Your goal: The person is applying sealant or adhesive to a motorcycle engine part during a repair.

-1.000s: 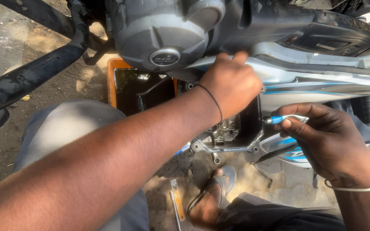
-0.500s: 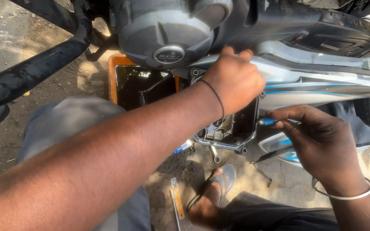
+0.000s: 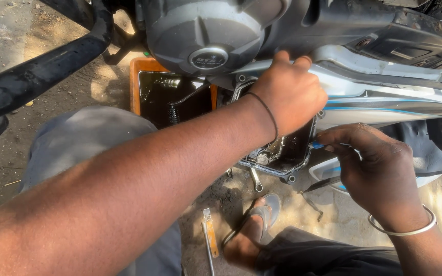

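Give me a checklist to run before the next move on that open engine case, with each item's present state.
1. Left hand braced on the bike body above the open engine case: ok.
2. Right hand gripping the blue-handled tool: ok.
3. Tool tip seated in the case: cannot tell, hidden.
4. Orange drain tray under the engine: ok.
5. Spanner on the ground clear of the sandalled foot: ok.

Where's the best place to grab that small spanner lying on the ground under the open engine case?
Take the spanner by its bare shaft, coming straight down from above: it lies flat on the dirt, its upper end runs up under the engine case, and only the lower ring end is clear.
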